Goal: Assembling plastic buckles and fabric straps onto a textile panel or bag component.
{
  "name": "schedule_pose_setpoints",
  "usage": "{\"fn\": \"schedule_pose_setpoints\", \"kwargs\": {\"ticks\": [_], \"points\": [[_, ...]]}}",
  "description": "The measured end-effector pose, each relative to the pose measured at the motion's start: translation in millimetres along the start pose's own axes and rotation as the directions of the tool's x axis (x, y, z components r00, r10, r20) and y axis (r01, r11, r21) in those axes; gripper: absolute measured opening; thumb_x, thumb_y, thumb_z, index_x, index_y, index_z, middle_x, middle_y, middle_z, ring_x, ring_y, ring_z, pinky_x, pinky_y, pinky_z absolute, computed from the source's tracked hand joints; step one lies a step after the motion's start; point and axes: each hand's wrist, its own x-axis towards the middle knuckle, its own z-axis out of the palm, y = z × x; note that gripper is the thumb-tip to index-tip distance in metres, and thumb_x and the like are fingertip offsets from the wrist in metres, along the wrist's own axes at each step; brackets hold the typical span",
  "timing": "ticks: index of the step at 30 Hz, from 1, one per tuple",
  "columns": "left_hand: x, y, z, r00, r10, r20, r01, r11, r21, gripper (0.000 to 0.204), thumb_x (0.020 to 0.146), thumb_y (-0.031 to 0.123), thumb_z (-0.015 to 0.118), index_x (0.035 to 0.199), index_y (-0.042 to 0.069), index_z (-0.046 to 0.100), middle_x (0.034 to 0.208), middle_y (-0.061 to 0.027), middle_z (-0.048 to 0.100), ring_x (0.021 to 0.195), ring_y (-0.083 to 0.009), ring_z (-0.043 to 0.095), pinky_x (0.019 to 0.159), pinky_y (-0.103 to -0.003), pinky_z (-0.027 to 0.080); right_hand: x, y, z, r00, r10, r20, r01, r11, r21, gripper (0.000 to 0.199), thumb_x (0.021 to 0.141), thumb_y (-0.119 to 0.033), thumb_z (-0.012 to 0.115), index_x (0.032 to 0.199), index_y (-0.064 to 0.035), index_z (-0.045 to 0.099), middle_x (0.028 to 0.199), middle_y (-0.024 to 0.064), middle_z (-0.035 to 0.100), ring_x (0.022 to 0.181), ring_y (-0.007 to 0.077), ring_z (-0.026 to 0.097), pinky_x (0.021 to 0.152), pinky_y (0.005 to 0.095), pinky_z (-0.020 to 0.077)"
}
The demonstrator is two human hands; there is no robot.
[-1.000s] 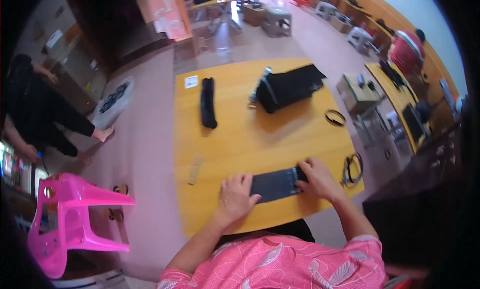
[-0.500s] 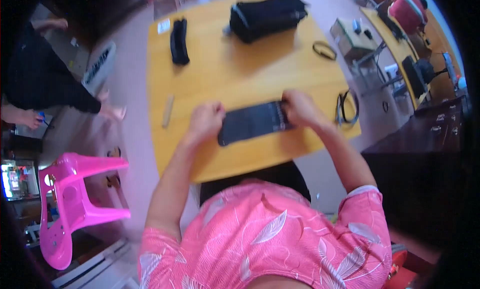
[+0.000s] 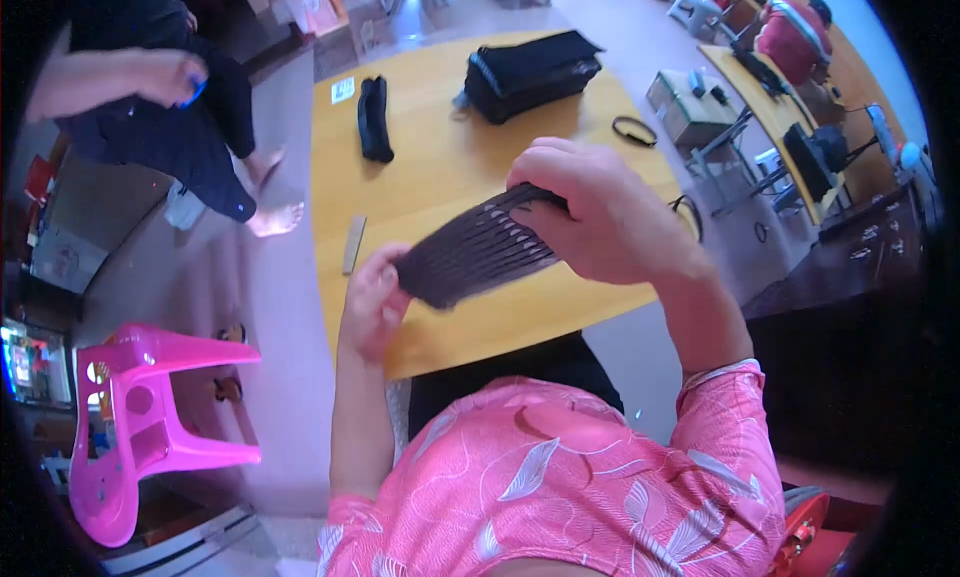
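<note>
A dark, flat, flexible slitted piece point(image 3: 475, 247) is stretched between my hands, tilted above the wooden table. Long parallel slits run along it, with light showing through near its right end. My left hand point(image 3: 374, 295) pinches its lower left end. At the upper right end my right hand point(image 3: 605, 212) is closed on it, fingers curled over the edge. Its exact kind cannot be made out.
On the table point(image 3: 430, 207) lie a stack of black pieces point(image 3: 535, 77), a narrow black bundle point(image 3: 374, 122), a thin flat stick point(image 3: 354, 244) and a black loop point(image 3: 634, 131). A pink plastic stool point(image 3: 150, 407) lies at the left, near another person's legs point(image 3: 200, 177).
The dark piece has risen off the table toward me and tilted, its right end higher. My right hand has lifted and turned. At the left, the other person's arm has moved.
</note>
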Motion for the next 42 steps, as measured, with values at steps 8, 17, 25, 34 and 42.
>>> {"fn": "schedule_pose_setpoints", "kwargs": {"ticks": [8,17,25,34,42], "points": [[9,-2,21,0.992,0.001,-0.123,0.025,0.978,0.205,0.019,0.091,0.011,0.061,0.103,-0.004,0.059,0.091,-0.0067,0.064,0.080,-0.0122,0.060,0.074,-0.024,0.048,-51,79,25,0.837,0.475,0.271,-0.508,0.492,0.707,0.023,0.095,-0.016,0.053,0.108,0.0026,0.058,0.090,-0.0009,0.060,0.079,0.0057,0.055,0.073,0.0223,0.0464],[115,15,80,0.972,-0.233,-0.024,0.226,0.909,0.350,0.025,0.087,0.007,0.062,0.107,-0.004,0.054,0.082,-0.0057,0.062,0.065,-0.0098,0.059,0.055,-0.023,0.047,-17,170,-42,0.728,0.680,0.092,-0.616,0.589,0.523,0.024,0.086,-0.024,0.064,0.093,-0.0009,0.064,0.069,-0.0005,0.059,0.058,0.0069,0.056,0.048,0.0217,0.0429],[235,33,114,0.995,-0.008,-0.096,0.057,0.850,0.524,0.021,0.082,0.002,0.060,0.103,-0.003,0.058,0.072,-0.0058,0.061,0.053,-0.0109,0.056,0.047,-0.023,0.044,42,274,-85,0.766,0.643,0.020,-0.498,0.574,0.650,0.028,0.087,-0.027,0.063,0.097,-0.0011,0.066,0.072,-0.0003,0.059,0.058,0.0076,0.052,0.050,0.0226,0.0439],[322,28,109,0.932,0.092,-0.351,0.133,0.814,0.566,0.004,0.084,0.001,0.061,0.084,-0.002,0.058,0.068,-0.0070,0.061,0.049,-0.0117,0.058,0.039,-0.023,0.045,113,331,-86,0.743,0.639,-0.198,-0.547,0.751,0.371,0.028,0.072,-0.023,0.070,0.080,0.0038,0.068,0.063,0.0080,0.060,0.051,0.0153,0.056,0.046,0.0288,0.0437],[331,17,94,0.949,0.060,-0.310,0.155,0.766,0.624,0.014,0.084,0.006,0.064,0.095,-0.003,0.063,0.072,-0.0080,0.065,0.051,-0.0112,0.060,0.041,-0.022,0.048,108,378,-53,0.720,0.660,-0.216,-0.599,0.747,0.288,0.029,0.071,-0.023,0.071,0.075,0.0048,0.068,0.064,0.0101,0.062,0.057,0.0173,0.059,0.052,0.0325,0.0468]]}}
